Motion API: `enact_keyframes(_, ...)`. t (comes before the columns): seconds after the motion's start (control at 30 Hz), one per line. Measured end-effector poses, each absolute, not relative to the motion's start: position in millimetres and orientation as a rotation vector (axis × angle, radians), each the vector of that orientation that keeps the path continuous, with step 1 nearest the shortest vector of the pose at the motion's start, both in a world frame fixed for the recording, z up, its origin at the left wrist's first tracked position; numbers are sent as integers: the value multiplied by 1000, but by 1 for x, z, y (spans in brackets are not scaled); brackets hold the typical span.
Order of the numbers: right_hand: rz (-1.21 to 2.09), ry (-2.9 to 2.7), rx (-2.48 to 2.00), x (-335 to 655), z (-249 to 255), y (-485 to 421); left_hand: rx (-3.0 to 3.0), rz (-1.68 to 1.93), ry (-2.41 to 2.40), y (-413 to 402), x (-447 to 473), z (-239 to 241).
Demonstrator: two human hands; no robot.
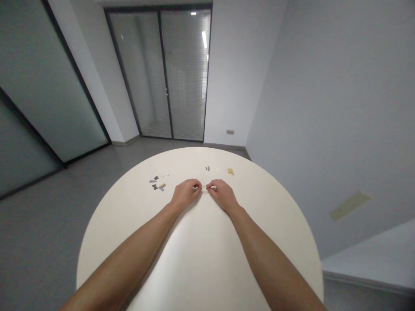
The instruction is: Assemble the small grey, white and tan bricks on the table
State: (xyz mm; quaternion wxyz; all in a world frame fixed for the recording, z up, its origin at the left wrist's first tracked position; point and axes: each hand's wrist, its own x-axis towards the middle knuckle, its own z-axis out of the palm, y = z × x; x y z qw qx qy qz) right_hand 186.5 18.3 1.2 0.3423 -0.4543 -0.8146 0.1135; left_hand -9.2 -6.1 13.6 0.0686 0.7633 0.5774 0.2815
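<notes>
Yellowish piece [204,186], mostly hidden

I can't make out its shape: the left hand [187,192] and right hand [223,194] pinch it narrowly from both sides over the round white table [201,259]. Forearms [136,246] leave the lower frame. Glass doors [183,73] and grey wall [324,108] stand beyond; the table stretches either side to its curved rim [296,199].

Two bare hands [187,192], bare forearms [139,248] tapering toward wrists [174,208].
</notes>
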Motion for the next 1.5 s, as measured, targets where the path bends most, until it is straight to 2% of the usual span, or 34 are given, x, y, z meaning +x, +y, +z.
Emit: enact_keyframes(1.5, 285, -2163, -1252, 185, 8, 13, 2368, 797, 1732, -3, -11, 10)
